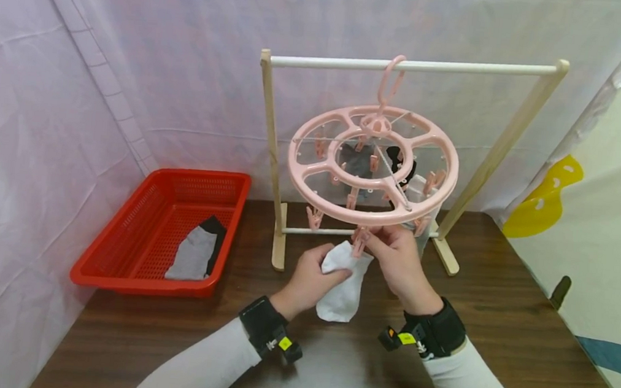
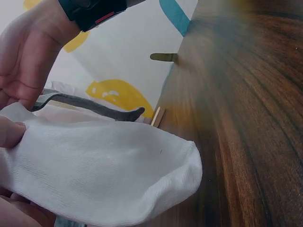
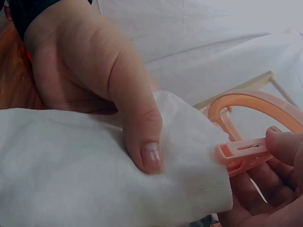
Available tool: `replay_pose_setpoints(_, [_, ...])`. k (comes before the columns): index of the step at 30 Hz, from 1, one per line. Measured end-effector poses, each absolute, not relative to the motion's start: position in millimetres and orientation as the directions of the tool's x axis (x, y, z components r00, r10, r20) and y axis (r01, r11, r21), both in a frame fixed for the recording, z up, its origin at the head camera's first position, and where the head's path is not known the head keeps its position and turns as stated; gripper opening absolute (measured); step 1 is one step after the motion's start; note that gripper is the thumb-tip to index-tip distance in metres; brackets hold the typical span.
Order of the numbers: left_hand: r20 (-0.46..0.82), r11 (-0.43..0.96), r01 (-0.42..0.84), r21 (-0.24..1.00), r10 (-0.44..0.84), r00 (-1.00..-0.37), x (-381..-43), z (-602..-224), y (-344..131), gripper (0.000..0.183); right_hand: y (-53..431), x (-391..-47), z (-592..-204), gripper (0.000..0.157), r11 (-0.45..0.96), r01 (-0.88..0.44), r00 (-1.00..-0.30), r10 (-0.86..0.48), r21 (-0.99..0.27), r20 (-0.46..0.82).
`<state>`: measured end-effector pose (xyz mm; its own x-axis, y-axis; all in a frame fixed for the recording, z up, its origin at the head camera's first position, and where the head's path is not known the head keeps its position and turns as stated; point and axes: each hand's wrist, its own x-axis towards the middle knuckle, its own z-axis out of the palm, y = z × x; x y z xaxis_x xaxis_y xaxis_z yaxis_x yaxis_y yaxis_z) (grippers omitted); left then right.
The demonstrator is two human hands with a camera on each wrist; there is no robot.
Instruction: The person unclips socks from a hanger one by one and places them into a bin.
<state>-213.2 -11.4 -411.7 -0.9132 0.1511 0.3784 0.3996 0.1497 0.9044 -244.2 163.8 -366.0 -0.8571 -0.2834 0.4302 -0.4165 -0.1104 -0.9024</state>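
Item under examination: a white sock [image 1: 341, 304], located above the table [image 1: 504, 322], just below the near rim of a pink round hanger [image 1: 364, 216]. The fabric is plain white, soft and finely textured, with shallow creases along its length. One end is rounded and lightly folded, as the left wrist view shows; the opposite end finishes in a fairly straight edge. A small dark speck is visible on the surface in that same view. The sock slants, its rounded end lowest.

Left hand [image 1: 310, 283]: its grip is closed on the sock, thumb laid flat across the upper face, fingers behind.

Right hand [image 1: 401, 265]: its grip pinches a pink clothes peg [image 1: 360, 243] at the hanger's near rim, thumb on one side and fingers on the other. The peg's tip meets the sock's straight edge; whether it bites the fabric cannot be told.

Surroundings: the hanger hooks over the white rail [image 1: 465, 68] of a wooden-sided stand. Grey cloth [image 1: 356, 161] and black cloth [image 1: 395, 155] hang on its far side. To the left, a red basket [image 1: 142, 285] holds a grey cloth piece [image 1: 192, 254] partly over a black one [image 1: 220, 241].
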Motion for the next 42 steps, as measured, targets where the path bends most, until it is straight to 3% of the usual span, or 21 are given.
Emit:
replay_pose_setpoints(11, [0.398, 0.181, 0.417, 0.891, 0.131, -0.908, -209, -417, -25, 0.015, 166, -246, -367, 0.019, -0.127, -0.419, -0.856, -0.275, -0.899, 0.438])
replay_pose_setpoints(21, [0.357, 0.182, 0.364, 0.913, 0.071, -0.931, -220, -449, -53, 0.017, 166, -248, -369, 0.019, -0.101, -0.435, -0.852, -0.278, -0.895, 0.445])
replay_pose_setpoints(28, [0.364, 0.233, 0.365, 0.901, 0.051, -0.930, -201, -410, -72, 0.016, 165, -247, -368, 0.017, -0.049, -0.440, -0.861, -0.261, -0.896, 0.437])
replay_pose_setpoints(34, [0.375, 0.179, 0.372, 0.911, 0.021, -0.927, -217, -418, -89, 0.022, 165, -247, -368, 0.018, -0.026, -0.439, -0.865, -0.256, -0.898, 0.431])
replay_pose_setpoints(42, [0.423, 0.125, 0.420, 0.899, 0.005, -0.906, -215, -397, -113, 0.022, 164, -247, -369, 0.018, -0.024, -0.432, -0.865, -0.271, -0.901, 0.422])
